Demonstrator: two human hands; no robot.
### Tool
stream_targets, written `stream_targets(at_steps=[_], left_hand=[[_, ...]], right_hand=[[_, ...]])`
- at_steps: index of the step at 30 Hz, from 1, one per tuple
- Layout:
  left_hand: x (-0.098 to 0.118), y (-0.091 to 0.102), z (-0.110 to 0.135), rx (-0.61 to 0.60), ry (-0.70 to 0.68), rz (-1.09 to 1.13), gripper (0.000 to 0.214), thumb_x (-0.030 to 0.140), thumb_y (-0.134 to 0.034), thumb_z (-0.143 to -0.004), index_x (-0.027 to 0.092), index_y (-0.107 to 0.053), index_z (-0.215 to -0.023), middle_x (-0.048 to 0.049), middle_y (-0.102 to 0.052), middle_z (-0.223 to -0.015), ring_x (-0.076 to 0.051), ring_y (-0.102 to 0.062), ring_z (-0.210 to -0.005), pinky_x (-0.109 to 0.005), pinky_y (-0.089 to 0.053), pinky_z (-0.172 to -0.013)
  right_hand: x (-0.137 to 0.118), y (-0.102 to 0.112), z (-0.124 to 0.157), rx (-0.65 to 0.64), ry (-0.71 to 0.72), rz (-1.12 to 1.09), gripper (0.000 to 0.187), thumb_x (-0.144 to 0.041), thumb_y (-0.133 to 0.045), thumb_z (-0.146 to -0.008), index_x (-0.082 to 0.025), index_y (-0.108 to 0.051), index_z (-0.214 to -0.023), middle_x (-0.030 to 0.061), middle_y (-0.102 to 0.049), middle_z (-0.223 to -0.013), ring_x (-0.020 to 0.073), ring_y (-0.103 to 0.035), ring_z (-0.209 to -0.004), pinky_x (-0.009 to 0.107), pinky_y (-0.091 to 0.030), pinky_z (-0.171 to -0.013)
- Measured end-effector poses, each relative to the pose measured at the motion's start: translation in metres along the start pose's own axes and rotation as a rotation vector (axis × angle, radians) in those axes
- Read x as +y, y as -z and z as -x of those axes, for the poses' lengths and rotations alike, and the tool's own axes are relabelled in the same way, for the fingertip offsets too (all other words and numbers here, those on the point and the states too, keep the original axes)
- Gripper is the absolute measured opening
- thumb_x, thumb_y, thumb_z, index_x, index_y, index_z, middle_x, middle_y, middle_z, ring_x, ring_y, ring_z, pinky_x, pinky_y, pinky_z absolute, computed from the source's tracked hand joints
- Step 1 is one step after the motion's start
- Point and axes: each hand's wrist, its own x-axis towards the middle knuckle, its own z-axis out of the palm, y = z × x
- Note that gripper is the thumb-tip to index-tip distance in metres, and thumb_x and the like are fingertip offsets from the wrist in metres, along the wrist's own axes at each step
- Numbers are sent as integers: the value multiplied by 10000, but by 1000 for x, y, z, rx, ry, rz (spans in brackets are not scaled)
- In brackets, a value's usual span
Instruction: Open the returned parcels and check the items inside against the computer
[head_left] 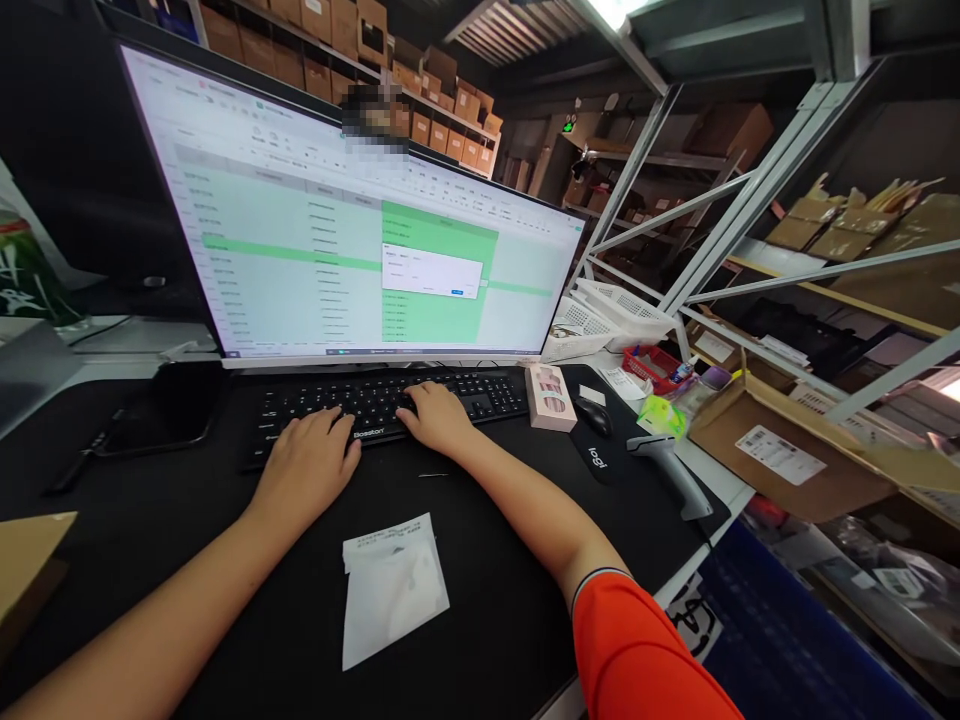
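Both of my hands rest on a black keyboard [367,410] below a large monitor [300,270]. My left hand [307,462] lies over its left part, fingers stretched across the keys and holding nothing. Over the middle keys is my right hand [436,415], its fingers loosely spread with nothing in them. The monitor shows a spreadsheet with a green column and a small white dialog box. Between my forearms a white plastic packet [394,590] with printed text lies flat on the black desk mat [300,610]. A pink box [551,398] stands at the keyboard's right end.
A mouse [592,415] and a barcode scanner [671,475] lie to the right. Beyond are a red basket [651,368], white baskets [622,308] and an open cardboard box [787,450] by metal shelving. At left lies a dark phone-like slab [161,410].
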Motion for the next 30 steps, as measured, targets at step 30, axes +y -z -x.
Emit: stream_targets(at_steps=[30], left_hand=[[21, 26, 4, -18, 274, -62, 683, 505, -481, -972, 47, -508, -1477, -361, -338, -1621, -525, -415, -1435, -698, -457, -1017]], right_hand=[[6, 1, -7, 122, 35, -104, 389, -67, -544, -969, -111, -645, -1342, 135, -671, -1336, 259, -592, -1274, 386, -437, -1158]])
